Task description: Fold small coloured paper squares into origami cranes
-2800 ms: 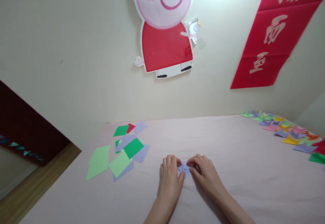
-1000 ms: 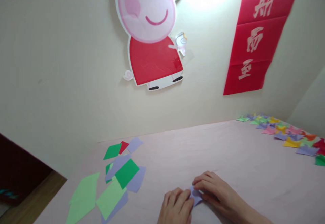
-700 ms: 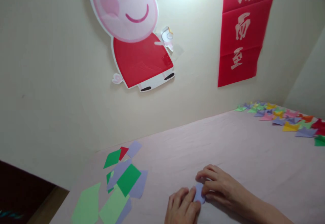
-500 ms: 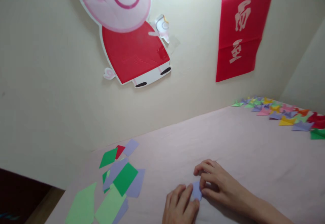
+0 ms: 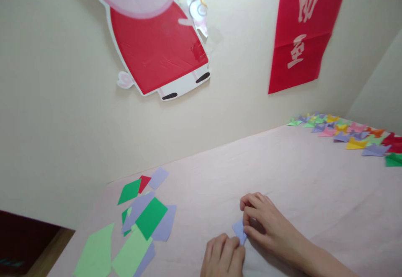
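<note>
A small folded lilac paper piece lies on the pale pink table near its front edge. My right hand curls over it from the right, thumb and fingers pinched on its edge. My left hand sits just below it at the bottom edge of the view, fingers bent, fingertips pressing the paper's lower corner. Most of the paper is hidden under the two hands.
Loose squares of green, lilac and red paper lie scattered at the left of the table. A row of several folded paper shapes in many colours runs along the far right. The wall holds a cartoon pig cut-out and a red banner.
The view has swung left and tilted down. Both hands stay on the lilac paper, and the piece has been turned and folded narrower between the fingers.
</note>
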`<control>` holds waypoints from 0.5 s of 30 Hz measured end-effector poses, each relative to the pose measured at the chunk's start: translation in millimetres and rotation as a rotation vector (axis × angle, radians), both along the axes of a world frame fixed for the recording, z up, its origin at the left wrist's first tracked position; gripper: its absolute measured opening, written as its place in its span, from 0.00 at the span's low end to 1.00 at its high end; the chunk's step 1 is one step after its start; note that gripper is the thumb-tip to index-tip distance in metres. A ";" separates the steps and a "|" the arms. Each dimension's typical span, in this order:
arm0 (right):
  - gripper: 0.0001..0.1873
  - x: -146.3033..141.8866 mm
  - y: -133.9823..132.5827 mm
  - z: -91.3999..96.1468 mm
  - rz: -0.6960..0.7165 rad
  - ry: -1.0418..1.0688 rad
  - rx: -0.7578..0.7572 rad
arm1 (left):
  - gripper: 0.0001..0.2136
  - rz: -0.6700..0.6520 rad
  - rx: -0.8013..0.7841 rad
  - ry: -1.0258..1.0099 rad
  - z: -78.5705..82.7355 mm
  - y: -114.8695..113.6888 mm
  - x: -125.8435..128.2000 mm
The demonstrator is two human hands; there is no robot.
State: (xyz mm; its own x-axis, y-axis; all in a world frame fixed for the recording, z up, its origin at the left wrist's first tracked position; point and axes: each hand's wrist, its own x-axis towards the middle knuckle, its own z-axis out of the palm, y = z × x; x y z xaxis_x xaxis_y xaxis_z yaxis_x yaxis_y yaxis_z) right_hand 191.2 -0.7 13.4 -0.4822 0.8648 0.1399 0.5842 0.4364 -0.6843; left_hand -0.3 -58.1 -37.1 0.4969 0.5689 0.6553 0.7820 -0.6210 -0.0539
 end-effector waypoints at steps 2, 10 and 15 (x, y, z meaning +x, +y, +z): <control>0.07 -0.8 0.3 0.6 -0.004 -0.001 -0.008 | 0.09 0.009 0.034 -0.022 -8.1 1.3 4.6; 0.08 -2.2 0.1 0.3 -0.017 -0.002 -0.008 | 0.12 0.041 0.159 -0.200 -19.4 6.5 17.9; 0.07 -1.6 1.4 0.0 -0.015 -0.020 -0.007 | 0.11 -0.002 0.123 -0.155 -2.5 7.3 17.1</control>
State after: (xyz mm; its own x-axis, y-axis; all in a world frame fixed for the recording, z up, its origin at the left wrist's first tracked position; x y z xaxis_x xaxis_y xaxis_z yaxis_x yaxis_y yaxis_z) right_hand 189.6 0.7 13.4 -0.4720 0.8728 0.1240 0.6044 0.4228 -0.6752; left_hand 16.8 -50.8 -39.6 0.3859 0.4786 0.7886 0.7857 -0.6185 -0.0091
